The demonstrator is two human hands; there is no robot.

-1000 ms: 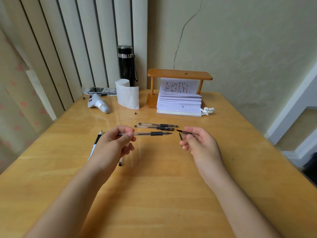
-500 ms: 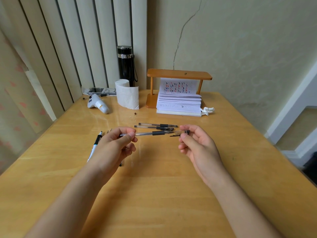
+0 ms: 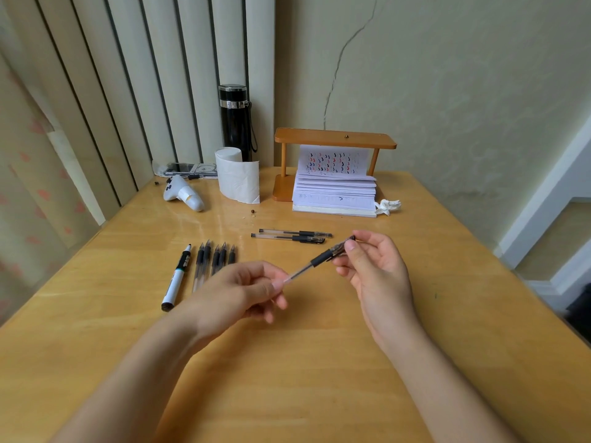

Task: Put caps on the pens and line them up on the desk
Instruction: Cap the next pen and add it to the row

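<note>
Wooden desk (image 3: 319,362), pen (image 3: 315,262) now tilted, pinched by left hand (image 3: 243,292), right hand (image 3: 374,266) gripping its cap end

left hand (image 3: 243,290) pinching, right hand (image 3: 372,266) pinching, forearms converging

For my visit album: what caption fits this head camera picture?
Both hands hold a pen above the desk, its cap going on.
</note>
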